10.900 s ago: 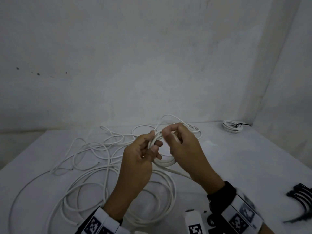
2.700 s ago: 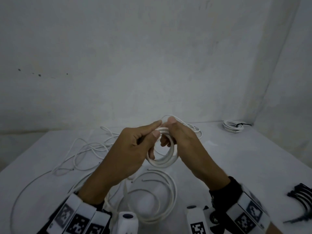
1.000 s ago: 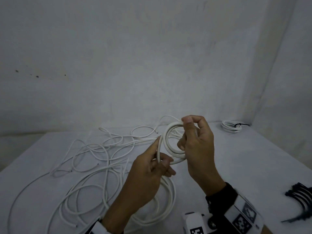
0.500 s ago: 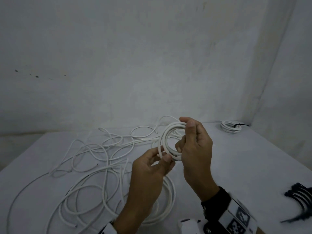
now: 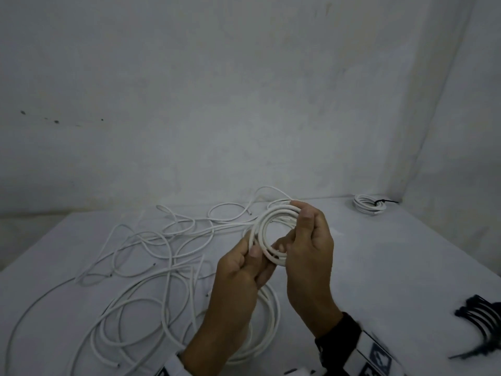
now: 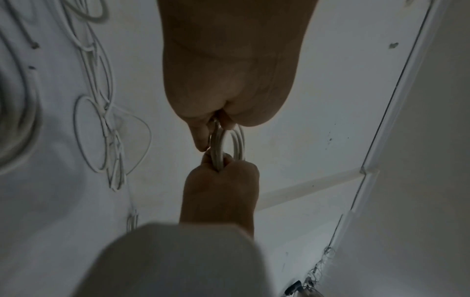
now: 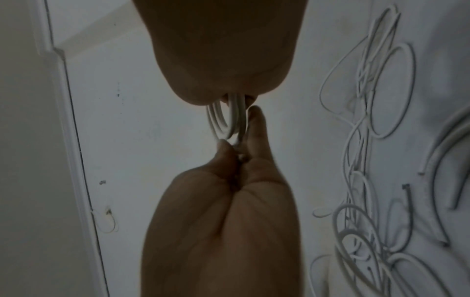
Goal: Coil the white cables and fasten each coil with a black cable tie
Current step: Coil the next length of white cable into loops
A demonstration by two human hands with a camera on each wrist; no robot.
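Observation:
A small coil of white cable [image 5: 264,226] is held upright above the table between both hands. My left hand [image 5: 257,256] pinches its lower left edge with the thumb in front. My right hand [image 5: 298,229] grips its right side, thumb on top. In the left wrist view the coil [image 6: 220,144] runs from my left hand [image 6: 216,128] above to my right hand [image 6: 218,160] below. The right wrist view shows the coil [image 7: 229,118] between my right hand [image 7: 234,98] and my left hand [image 7: 241,144]. Black cable ties [image 5: 479,316] lie at the table's right edge.
Loose white cables [image 5: 151,256] sprawl over the left and middle of the white table [image 5: 393,267], with a wide loose loop [image 5: 271,321] under my hands. A finished coil with a black tie [image 5: 368,204] lies in the far right corner. Walls close the back and right.
Over the last second my left hand has closed in from the loose strand onto the coil's lower left edge. The right hand has kept its hold on the coil.

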